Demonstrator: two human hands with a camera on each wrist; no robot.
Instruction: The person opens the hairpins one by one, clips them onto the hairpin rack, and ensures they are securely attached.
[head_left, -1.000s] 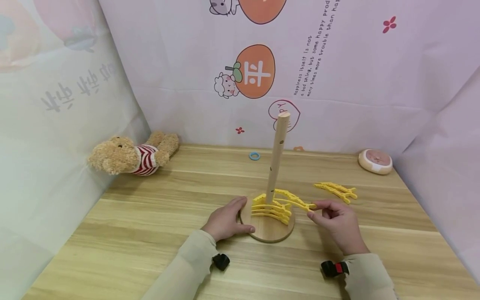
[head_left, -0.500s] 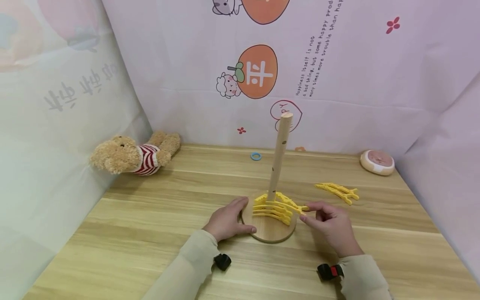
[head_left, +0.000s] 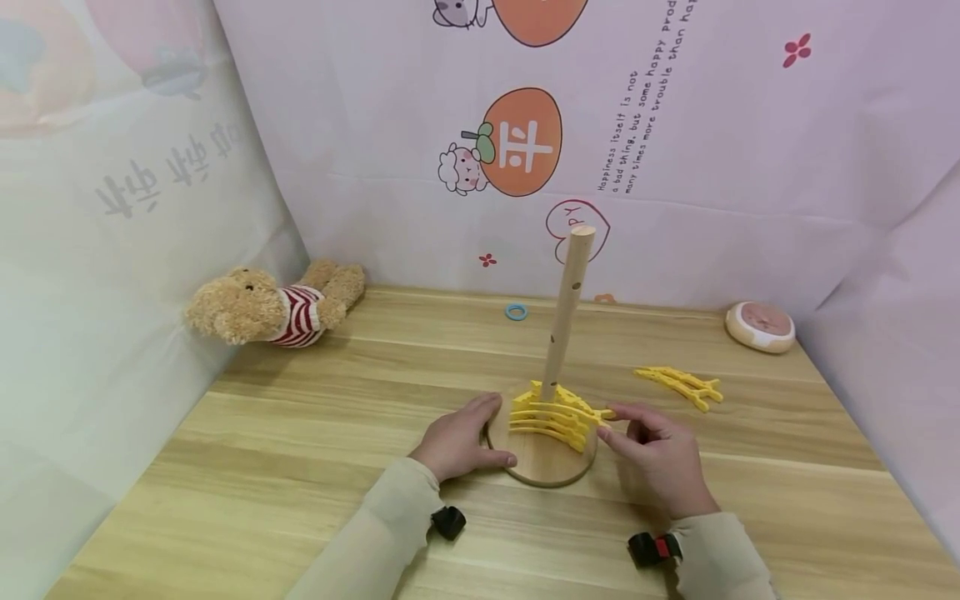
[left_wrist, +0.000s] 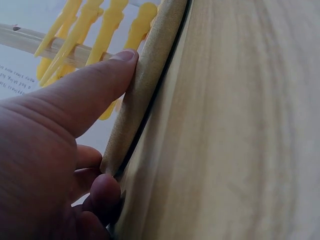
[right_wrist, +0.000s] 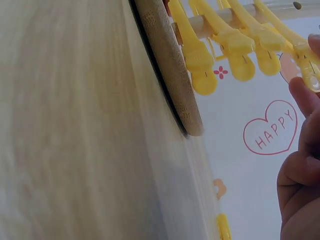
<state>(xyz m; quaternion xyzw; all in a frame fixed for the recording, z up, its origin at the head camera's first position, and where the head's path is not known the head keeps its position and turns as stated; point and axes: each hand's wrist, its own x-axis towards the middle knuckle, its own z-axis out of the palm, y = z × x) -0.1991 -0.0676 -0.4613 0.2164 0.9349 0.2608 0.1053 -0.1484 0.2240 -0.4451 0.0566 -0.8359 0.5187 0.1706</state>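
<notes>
A wooden post (head_left: 567, 312) stands on a round wooden base (head_left: 546, 468) in the head view. Several yellow alligator hair clips (head_left: 546, 431) straddle the post's lower end, stacked just over the base. My left hand (head_left: 459, 442) grips the base's left edge, thumb on the rim and fingers curled at its side, as the left wrist view shows. With thumb and forefinger, my right hand (head_left: 663, 458) pinches the tail end of the topmost hair clip (right_wrist: 282, 31). That clip's two arms pass either side of the post, above the others.
Yellow hair clips (head_left: 678, 386) lie loose on the table beyond my right hand. A blue ring (head_left: 516, 312) sits near the back edge. A round pink-and-white object (head_left: 760, 327) is at the back right, a teddy bear (head_left: 251, 308) at the back left. Printed cloth walls surround the table.
My right hand has moved left and brought its hair clip from the post's right side to around it, just above the stacked clips. My left hand stays on the base.
</notes>
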